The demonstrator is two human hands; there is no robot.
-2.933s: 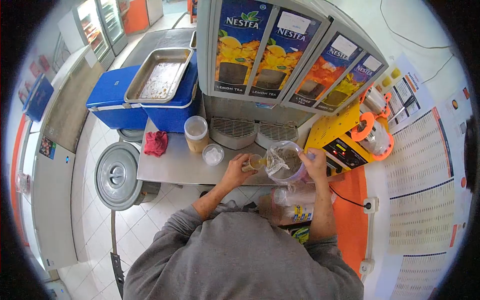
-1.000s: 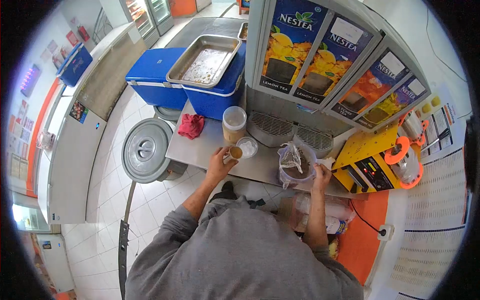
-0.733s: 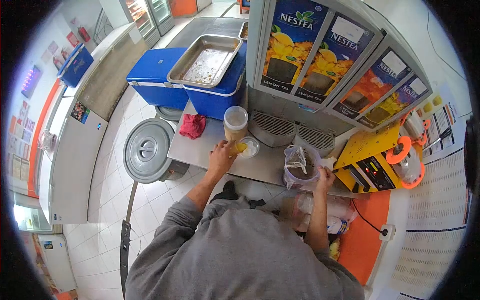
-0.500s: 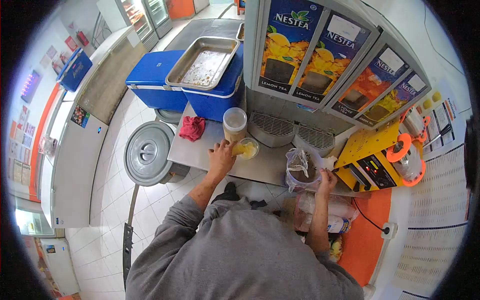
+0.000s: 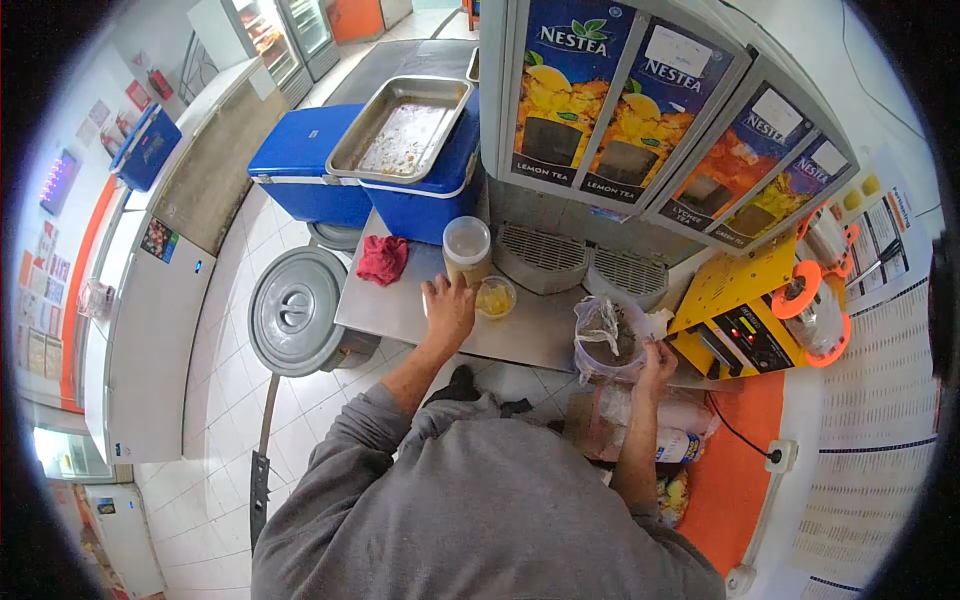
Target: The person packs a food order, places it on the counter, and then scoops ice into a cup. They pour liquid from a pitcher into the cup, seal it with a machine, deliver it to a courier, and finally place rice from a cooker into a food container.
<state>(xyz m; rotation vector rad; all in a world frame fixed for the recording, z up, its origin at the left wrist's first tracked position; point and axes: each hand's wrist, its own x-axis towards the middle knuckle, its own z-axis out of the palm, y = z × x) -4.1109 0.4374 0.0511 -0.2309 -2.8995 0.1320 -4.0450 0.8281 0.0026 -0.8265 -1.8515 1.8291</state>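
Observation:
My left hand is over the steel counter, its fingers apart, right at the base of a tall clear-walled container with a tan lower part. Just right of that hand stands a small clear cup with yellow contents. With my right hand I grip the edge of a translucent purplish plastic tub at the counter's front. Crumpled clear plastic and something dark show inside the tub. My right fingertips are partly hidden at its rim.
A red cloth lies on the counter's left. Behind are blue coolers bearing a metal tray, and a drink dispenser with drip trays. A yellow machine stands right; a grey lidded bin stands left.
My left hand has drawn slightly left, off the small cup; the yellow that stretched from my fingers to the cup no longer shows there. My right hand stays at the tub.

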